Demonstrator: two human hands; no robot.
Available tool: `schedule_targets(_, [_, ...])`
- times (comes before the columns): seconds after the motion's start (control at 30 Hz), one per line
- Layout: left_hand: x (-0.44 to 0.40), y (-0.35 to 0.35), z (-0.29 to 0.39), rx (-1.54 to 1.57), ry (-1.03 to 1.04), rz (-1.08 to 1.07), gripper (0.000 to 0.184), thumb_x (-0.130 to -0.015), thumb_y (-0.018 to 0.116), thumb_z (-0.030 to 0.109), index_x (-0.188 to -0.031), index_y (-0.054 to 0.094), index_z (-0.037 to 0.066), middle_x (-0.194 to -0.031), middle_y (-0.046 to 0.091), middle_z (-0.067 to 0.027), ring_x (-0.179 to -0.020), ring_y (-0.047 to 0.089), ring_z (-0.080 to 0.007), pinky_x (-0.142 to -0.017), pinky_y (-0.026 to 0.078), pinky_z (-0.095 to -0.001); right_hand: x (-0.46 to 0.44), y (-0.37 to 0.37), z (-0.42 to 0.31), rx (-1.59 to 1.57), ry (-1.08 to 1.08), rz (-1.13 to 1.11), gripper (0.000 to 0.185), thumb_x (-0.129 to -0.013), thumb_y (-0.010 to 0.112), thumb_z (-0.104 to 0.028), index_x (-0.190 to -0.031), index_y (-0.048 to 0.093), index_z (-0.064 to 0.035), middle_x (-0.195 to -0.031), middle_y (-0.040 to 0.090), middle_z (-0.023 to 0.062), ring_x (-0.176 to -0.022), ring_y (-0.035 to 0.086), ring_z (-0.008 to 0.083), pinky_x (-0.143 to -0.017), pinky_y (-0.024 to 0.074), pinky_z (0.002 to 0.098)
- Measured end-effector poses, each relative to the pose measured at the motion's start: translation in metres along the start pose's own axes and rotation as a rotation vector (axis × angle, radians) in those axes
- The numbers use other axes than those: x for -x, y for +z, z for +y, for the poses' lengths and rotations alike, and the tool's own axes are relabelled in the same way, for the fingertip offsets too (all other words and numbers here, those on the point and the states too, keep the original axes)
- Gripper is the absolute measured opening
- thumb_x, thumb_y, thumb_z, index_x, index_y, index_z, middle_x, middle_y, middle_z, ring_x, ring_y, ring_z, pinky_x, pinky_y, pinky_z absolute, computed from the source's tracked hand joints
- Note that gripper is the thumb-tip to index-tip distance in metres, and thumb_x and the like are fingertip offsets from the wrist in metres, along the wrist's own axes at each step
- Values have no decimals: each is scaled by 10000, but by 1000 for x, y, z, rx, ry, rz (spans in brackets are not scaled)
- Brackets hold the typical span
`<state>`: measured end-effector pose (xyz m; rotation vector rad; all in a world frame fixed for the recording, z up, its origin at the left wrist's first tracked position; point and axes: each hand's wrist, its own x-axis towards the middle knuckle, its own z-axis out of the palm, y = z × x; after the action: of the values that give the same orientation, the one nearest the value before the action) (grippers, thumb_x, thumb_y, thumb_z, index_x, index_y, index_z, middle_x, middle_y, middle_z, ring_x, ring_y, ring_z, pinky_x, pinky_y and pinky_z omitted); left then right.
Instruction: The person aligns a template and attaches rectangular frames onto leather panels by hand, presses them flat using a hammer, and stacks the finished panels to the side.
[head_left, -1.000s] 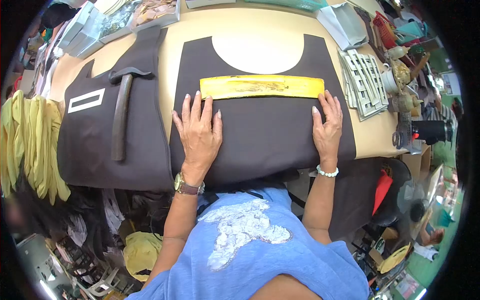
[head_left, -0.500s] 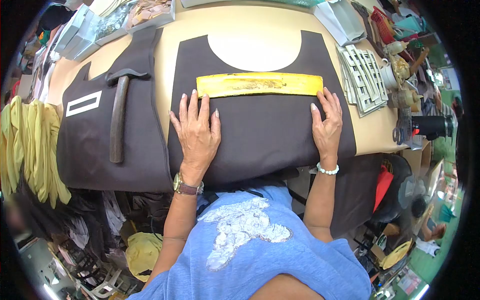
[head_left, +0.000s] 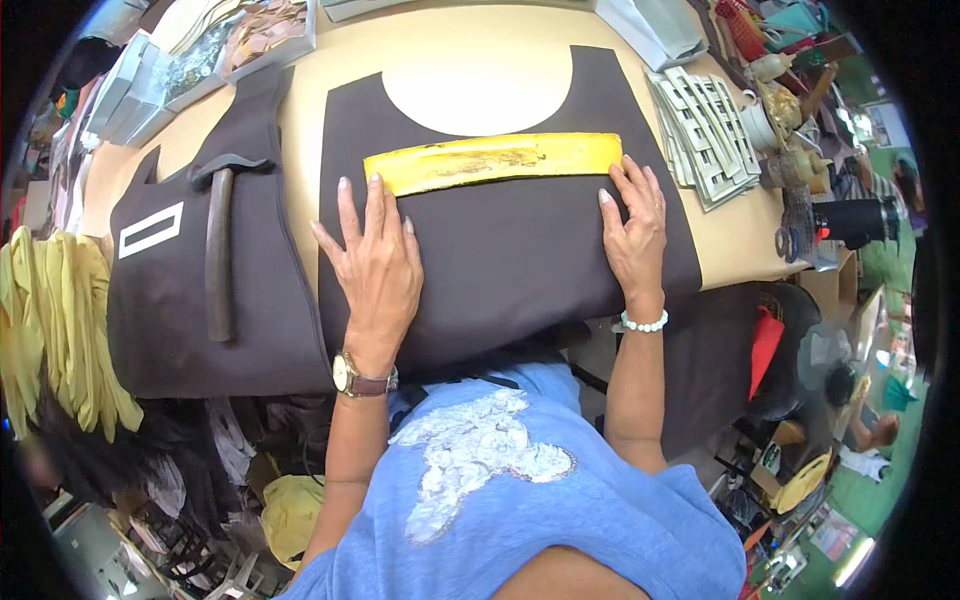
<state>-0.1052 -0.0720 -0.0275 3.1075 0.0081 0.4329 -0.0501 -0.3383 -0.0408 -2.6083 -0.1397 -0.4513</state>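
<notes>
A long yellow strip (head_left: 460, 168), with dark worn marks in its middle, lies across a dark cloth garment piece (head_left: 500, 230) with a scooped neckline. My left hand (head_left: 375, 272) rests on the cloth with its fingers spread. Its fingertips touch or nearly touch the strip's lower left end. At the right end, my right hand (head_left: 635, 232) has its fingers stretched out, fingertips against the strip's corner and thumb on the cloth. Neither hand is wrapped round anything.
Left of my hands, a hammer (head_left: 222, 250) and a white rectangular frame (head_left: 151, 230) lie on a second dark cloth piece (head_left: 275, 320). Stacked white stencil-like frames (head_left: 705, 140) sit at the right. Yellow cloths (head_left: 60, 330) hang over the left edge. Boxes (head_left: 270, 40) stand at the back.
The view has shifted and tilted slightly. My left fingers are spread wider and sit a little lower against the strip's left end. My right hand stays at the right end.
</notes>
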Motion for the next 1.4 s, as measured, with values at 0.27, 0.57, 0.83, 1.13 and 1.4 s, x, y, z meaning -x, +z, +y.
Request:
schedule_targets(0.27, [-16, -5, 19, -25, 49, -8, 383, -886, 489, 141, -1265, 512, 92, -1182, 501, -268, -1205, 424, -386, -1001, 263, -621, 0, 0, -1, -7, -41, 21, 340, -860, 567, -166, -1161, 600, -12, -1323, 493, 144, -1266, 389, 356, -1072, 273, 436])
schedule_targets(0.57, [-18, 9, 32, -37, 74, -21, 431, -813, 511, 102, -1235, 521, 13, -1285, 475, -171, -1234, 417, -323, -1019, 237, -633, -1, 0, -2, 50, -50, -30, 380, -876, 563, -162, -1233, 549, -32, -1331, 494, 111, -1277, 376, 347, -1075, 276, 428])
schedule_targets(0.83, [-21, 3, 34, 99, 71, -23, 487, -821, 514, 87, -1306, 491, 132, -1267, 473, -241, -1183, 443, -382, -1003, 276, -607, -1, 1, -1, 70, -64, -37, 375, -886, 554, -171, -1241, 546, -50, -1336, 488, 121, -1277, 374, 350, -1077, 271, 429])
schedule_targets(1.13, [-10, 20, 35, 161, 54, 62, 537, -803, 519, 37, -1321, 478, 170, -1330, 427, -200, -1228, 402, -390, -984, 244, -665, 0, 0, -1, 31, -24, -10, 342, -885, 557, -178, -1208, 584, -69, -1335, 489, 123, -1274, 381, 355, -1082, 254, 442])
schedule_targets(1.4, [-10, 19, 34, 154, 68, 34, 562, -792, 530, 18, -1328, 469, 176, -1341, 416, -186, -1235, 385, -386, -995, 245, -655, -1, -1, -2, 14, -10, -18, 337, -885, 556, -174, -1199, 589, -57, -1322, 500, 123, -1276, 380, 361, -1082, 255, 450])
